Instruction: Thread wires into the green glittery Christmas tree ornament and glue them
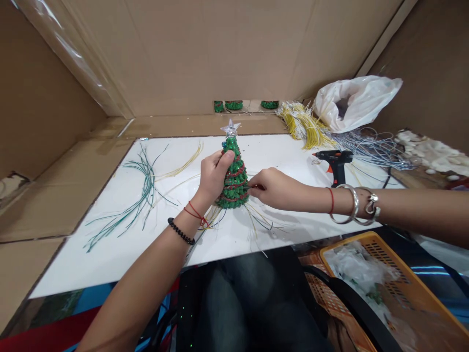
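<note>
A small green beaded Christmas tree (pixel 236 172) with red garland bands stands upright on the white board (pixel 176 156). A clear star (pixel 230 128) tops it. My left hand (pixel 213 175) is wrapped around the tree's upper left side, thumb across its front. At the lower right side of the tree, my right hand (pixel 270 188) is closed in a pinch. Something thin and dark shows at its fingertips, too small to name. Loose wires (pixel 256 217) in yellow, white and dark colours spread out from under the tree's base.
Green wires (pixel 144 183) lie on the left. A black glue gun (pixel 336 160), bundles of yellow wire (pixel 311 128) and a white plastic bag (pixel 357 102) are at the back right. Cardboard walls surround the board. An orange basket (pixel 421 298) sits low at the right.
</note>
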Demonstrator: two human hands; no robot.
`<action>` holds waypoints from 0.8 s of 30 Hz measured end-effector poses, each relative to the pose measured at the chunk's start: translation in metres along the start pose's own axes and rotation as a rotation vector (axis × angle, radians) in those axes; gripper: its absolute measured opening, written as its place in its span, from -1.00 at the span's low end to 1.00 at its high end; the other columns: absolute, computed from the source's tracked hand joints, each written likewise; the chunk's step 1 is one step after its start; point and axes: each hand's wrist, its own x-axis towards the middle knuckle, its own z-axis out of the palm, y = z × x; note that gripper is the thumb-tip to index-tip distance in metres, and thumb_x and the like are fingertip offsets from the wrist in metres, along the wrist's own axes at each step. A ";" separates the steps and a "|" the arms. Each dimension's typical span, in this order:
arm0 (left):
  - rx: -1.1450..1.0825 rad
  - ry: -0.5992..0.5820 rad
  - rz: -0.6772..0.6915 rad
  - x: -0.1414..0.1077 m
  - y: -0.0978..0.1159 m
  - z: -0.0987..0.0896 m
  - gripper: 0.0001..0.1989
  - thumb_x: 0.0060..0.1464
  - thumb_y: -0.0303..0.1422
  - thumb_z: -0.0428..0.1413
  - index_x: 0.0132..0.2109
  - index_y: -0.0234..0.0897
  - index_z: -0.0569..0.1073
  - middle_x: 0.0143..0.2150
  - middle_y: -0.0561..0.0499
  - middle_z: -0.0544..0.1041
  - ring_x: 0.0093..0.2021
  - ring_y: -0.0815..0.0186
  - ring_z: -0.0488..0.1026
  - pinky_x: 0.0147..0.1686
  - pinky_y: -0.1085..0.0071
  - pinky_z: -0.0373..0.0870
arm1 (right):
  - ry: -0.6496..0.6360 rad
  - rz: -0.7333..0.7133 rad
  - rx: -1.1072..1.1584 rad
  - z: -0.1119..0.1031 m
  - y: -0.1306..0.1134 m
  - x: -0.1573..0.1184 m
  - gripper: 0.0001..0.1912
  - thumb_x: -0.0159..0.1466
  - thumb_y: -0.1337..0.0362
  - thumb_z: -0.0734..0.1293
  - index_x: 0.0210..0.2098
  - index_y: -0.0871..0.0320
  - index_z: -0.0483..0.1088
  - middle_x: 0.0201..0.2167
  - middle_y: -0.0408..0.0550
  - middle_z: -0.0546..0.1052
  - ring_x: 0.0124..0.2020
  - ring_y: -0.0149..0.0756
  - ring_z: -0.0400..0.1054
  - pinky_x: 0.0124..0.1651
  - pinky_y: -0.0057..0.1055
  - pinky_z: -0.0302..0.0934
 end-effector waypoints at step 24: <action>0.030 -0.005 0.000 0.000 -0.006 -0.002 -0.52 0.03 0.07 0.06 -0.51 -0.28 0.33 -0.55 0.04 0.36 -0.53 0.39 0.32 -0.53 0.44 0.30 | -0.025 0.077 -0.174 0.016 -0.008 -0.005 -0.78 0.23 0.52 0.11 -0.36 0.31 0.37 -0.39 0.18 0.45 -0.40 -0.27 0.27 -0.40 -0.39 -0.06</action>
